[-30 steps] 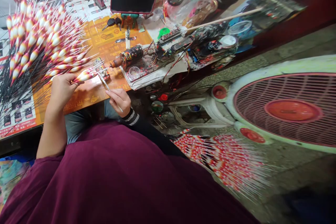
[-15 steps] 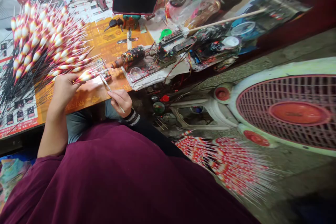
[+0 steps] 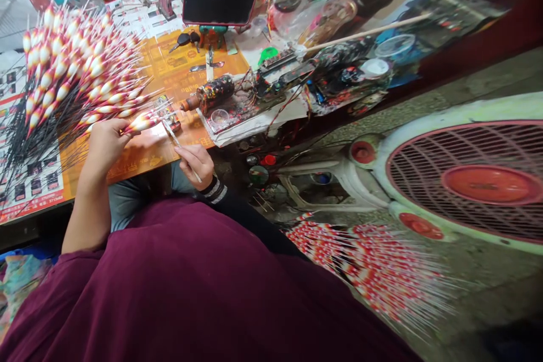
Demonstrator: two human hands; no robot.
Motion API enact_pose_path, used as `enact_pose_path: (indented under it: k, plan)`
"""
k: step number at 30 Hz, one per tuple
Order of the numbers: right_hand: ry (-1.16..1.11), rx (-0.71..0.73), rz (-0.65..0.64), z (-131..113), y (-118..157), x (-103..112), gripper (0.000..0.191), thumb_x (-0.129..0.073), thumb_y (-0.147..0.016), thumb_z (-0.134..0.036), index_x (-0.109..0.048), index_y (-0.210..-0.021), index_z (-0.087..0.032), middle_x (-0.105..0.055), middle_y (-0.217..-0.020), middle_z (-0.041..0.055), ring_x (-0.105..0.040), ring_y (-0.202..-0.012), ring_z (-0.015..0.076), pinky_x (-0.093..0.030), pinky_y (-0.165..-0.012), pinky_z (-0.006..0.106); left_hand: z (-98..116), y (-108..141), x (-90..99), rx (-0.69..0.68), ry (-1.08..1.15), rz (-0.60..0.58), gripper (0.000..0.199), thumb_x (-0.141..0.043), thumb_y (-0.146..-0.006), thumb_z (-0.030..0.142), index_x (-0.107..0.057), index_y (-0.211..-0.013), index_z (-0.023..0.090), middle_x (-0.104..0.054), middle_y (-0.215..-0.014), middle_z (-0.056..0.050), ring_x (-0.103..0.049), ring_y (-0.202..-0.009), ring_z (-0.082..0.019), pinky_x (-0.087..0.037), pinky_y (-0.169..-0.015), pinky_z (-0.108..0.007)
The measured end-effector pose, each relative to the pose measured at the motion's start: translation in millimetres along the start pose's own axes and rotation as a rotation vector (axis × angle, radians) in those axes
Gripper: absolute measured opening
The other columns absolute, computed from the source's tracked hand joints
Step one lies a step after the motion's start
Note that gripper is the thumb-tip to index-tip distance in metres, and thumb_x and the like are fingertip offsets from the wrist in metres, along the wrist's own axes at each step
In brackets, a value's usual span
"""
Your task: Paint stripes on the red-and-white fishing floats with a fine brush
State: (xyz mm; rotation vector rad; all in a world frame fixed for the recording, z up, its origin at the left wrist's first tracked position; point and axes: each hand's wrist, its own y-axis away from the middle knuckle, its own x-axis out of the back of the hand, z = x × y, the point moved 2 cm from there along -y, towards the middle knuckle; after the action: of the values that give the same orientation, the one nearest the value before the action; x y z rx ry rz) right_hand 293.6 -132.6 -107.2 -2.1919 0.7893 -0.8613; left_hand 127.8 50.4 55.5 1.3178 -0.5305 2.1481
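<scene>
Left hand (image 3: 105,146) with grip pinching a red-and-white fishing float (image 3: 142,121) just above the worktop (image 3: 139,165), right hand (image 3: 195,164) with grip pinching a thin stick (image 3: 172,134) close beside the float, and a dense bundle of floats (image 3: 72,76) at far left.

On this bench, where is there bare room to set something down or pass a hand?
Orange printed mat shows between the fan of red-and-white tapered floats, the speckled black cylinder and the black keys. A narrower strip runs between the left hand and right hand along the front edge. Beyond the cylinder, paint-spattered wired gadgets crowd that side.
</scene>
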Motion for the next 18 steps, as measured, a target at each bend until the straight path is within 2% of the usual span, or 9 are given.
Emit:
enact_pose_path:
  k: [5,8,10,12,14,16,18]
  plan:
    - [0.023,-0.004,0.069,0,2,6,0.034,-0.051,-0.107,-0.033,-0.079,-0.123,-0.023,-0.082,-0.106,0.0105,-0.078,-0.098,0.0226,-0.068,-0.090,0.043,8,5,2.5,0.003,-0.024,0.006,0.010,-0.073,-0.089,0.022,-0.079,-0.081,0.020,-0.070,-0.075,-0.004,-0.058,-0.073,-0.020,-0.035,-0.067,-0.031]
    - [-0.041,-0.008,0.112,-3,4,12,0.029,-0.054,-0.104,-0.031,-0.079,-0.117,-0.023,-0.082,-0.100,0.0085,-0.079,-0.092,0.0218,-0.069,-0.085,0.042,12,16,19.4,-0.024,-0.043,0.054,0.013,-0.071,-0.092,0.022,-0.075,-0.080,0.019,-0.070,-0.083,-0.006,-0.061,-0.082,-0.021,-0.039,-0.072,-0.031]
    - [-0.096,-0.007,0.148,-6,4,16,0.026,-0.057,-0.102,-0.029,-0.079,-0.115,-0.025,-0.082,-0.097,0.0065,-0.079,-0.089,0.0210,-0.068,-0.082,0.041,13,28,43.1,-0.033,-0.046,0.126,0.015,-0.067,-0.096,0.020,-0.073,-0.083,0.019,-0.071,-0.090,-0.007,-0.064,-0.091,-0.022,-0.043,-0.078,-0.032]
    - [-0.138,-0.029,0.174,-11,0,19,0.022,-0.060,-0.100,-0.029,-0.079,-0.111,-0.026,-0.083,-0.094,0.0048,-0.079,-0.085,0.0201,-0.068,-0.080,0.040,12,45,74.5,-0.008,-0.018,0.213,0.016,-0.066,-0.100,0.020,-0.073,-0.086,0.018,-0.070,-0.094,-0.007,-0.065,-0.097,-0.022,-0.045,-0.081,-0.032]
    - [-0.179,-0.105,0.149,-18,-7,21,0.018,-0.063,-0.099,-0.033,-0.079,-0.105,-0.027,-0.082,-0.091,0.0039,-0.078,-0.083,0.0198,-0.068,-0.079,0.039,12,63,108.4,-0.005,0.090,0.319,0.016,-0.068,-0.104,0.025,-0.073,-0.091,0.017,-0.068,-0.094,-0.005,-0.065,-0.092,-0.019,-0.046,-0.079,-0.030]
    - [-0.246,-0.206,0.084,-27,-19,20,0.019,-0.065,-0.098,-0.038,-0.079,-0.102,-0.027,-0.081,-0.089,0.0036,-0.077,-0.081,0.0192,-0.067,-0.078,0.039,13,82,139.5,-0.100,0.299,0.481,0.019,-0.071,-0.107,0.033,-0.075,-0.099,0.016,-0.068,-0.091,-0.002,-0.062,-0.078,-0.013,-0.043,-0.069,-0.025]
    - [-0.351,-0.294,0.038,-35,-31,15,0.023,-0.064,-0.099,-0.042,-0.080,-0.102,-0.026,-0.080,-0.088,0.0033,-0.075,-0.077,0.0177,-0.066,-0.074,0.038,15,98,163.1,-0.264,0.520,0.671,0.025,-0.076,-0.105,0.041,-0.076,-0.103,0.016,-0.067,-0.087,0.000,-0.057,-0.068,-0.009,-0.037,-0.059,-0.022]
